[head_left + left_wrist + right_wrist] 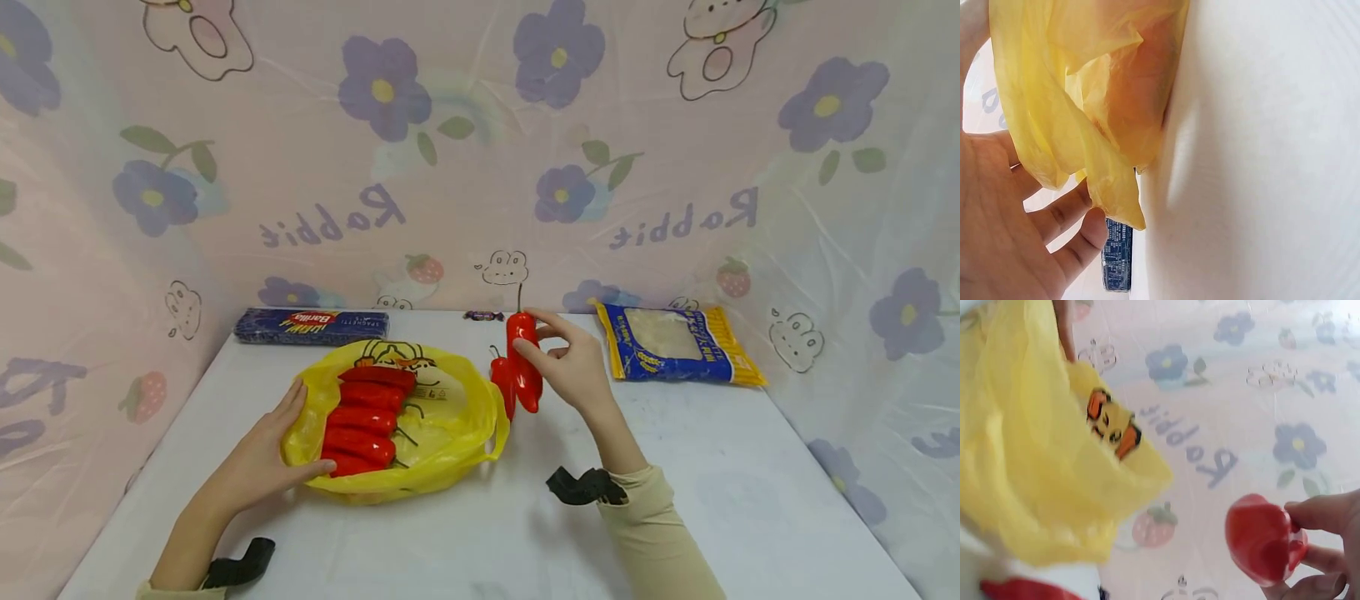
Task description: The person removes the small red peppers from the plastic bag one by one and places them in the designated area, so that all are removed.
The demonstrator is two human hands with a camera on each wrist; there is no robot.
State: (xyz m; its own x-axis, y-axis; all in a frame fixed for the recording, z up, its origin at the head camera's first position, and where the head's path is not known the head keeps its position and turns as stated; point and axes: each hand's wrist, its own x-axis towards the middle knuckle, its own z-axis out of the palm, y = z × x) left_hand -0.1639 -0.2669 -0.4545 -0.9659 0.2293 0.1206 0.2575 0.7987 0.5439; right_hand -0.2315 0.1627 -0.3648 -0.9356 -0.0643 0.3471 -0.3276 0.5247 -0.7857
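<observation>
My right hand (573,362) pinches a red pepper (523,360), its stem pointing up, just right of a yellow plastic bag (450,433). Behind it another red pepper (501,383) stands beside the bag's right edge. Several red peppers (362,421) lie in a row inside the bag's open mouth. My left hand (258,458) holds the bag's left side, thumb at the front rim and fingers along the outside. In the right wrist view the pinched pepper (1260,540) is seen end-on. The left wrist view shows the left fingers against the bag (1054,94).
A blue spaghetti pack (311,327) lies behind the bag at the back left. At the back centre is a small dark-wrapped item (483,316). A blue and yellow packet (667,343) lies at the back right of the white table (720,500). Patterned cloth stands around it.
</observation>
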